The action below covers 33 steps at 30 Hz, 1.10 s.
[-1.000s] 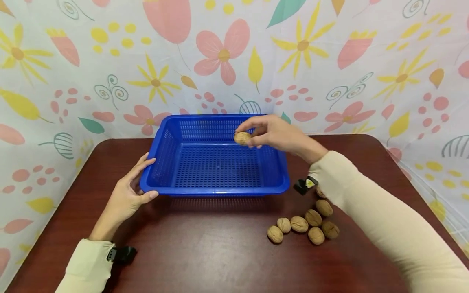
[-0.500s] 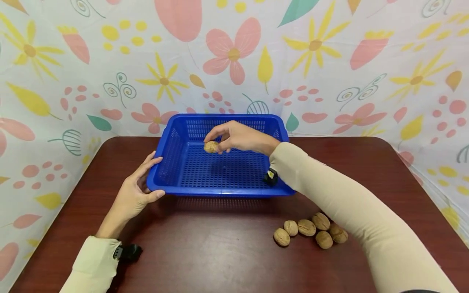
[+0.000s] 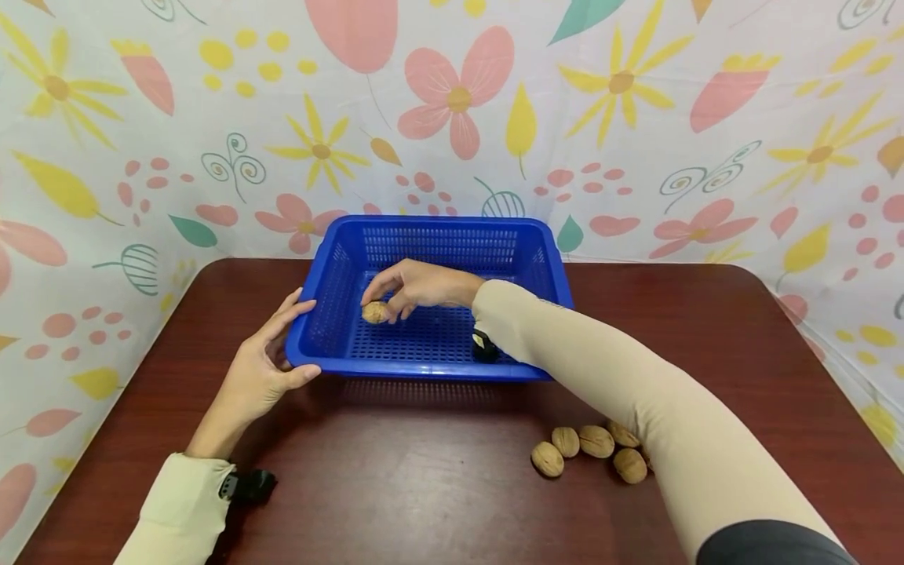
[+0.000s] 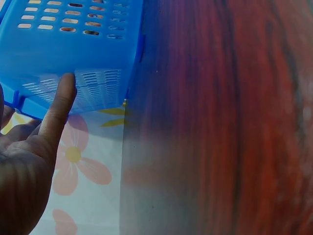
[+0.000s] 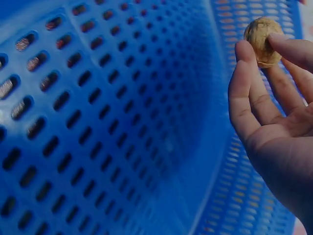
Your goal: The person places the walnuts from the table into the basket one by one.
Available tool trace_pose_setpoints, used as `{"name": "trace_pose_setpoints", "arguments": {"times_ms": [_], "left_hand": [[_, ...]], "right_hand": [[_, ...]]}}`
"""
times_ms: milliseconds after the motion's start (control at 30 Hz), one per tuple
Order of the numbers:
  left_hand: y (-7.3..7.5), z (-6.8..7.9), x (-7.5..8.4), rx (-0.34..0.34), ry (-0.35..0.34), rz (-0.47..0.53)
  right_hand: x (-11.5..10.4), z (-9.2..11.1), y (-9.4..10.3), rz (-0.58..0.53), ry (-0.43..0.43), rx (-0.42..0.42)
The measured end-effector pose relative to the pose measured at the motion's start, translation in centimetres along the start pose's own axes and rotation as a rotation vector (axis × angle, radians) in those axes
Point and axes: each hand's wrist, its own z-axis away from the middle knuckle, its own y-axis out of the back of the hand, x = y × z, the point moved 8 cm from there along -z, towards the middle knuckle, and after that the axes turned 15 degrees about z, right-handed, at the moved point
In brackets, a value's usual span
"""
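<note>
R hand (image 3: 420,284) pinches round tan walnut (image 3: 373,313) in rect. blue plastic basket (image 3: 424,368) — cd roll if pinch slips; L hand (image 3: 260,369) grips left end.

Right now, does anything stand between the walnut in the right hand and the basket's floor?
Nothing visible does. The right hand pinches the walnut inside the blue basket, with only the perforated floor seen beneath it; whether they touch, I cannot tell.

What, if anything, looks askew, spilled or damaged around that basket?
Nothing stands out. The blue basket sits upright with no visible damage, the right hand pinches a walnut over its base, and the other walnuts lie grouped on the table, partly behind the sleeve.
</note>
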Motion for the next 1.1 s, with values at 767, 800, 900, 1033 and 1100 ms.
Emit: {"name": "trace_pose_setpoints", "arguments": {"times_ms": [767, 800, 900, 1033, 1100], "left_hand": [[-0.1, -0.1, 0.1, -0.001, -0.008, -0.007], [-0.1, -0.1, 0.1, -0.003, -0.008, -0.004], [-0.1, -0.1, 0.0, -0.007, -0.008, 0.004], [0.0, 0.0, 0.0, -0.01, -0.005, 0.003], [0.0, 0.0, -0.1, -0.01, -0.001, -0.003]], "right_hand": [[-0.4, -2.8, -4.3, 0.04, 0.006, -0.192], [-0.4, -2.8, -4.3, 0.039, 0.005, -0.193], [-0.4, -2.9, -4.4, 0.042, 0.004, -0.193], [-0.3, -3.0, -4.5, 0.047, 0.0, -0.191], [-0.4, -2.9, -4.5, 0.049, -0.001, -0.194]]}}
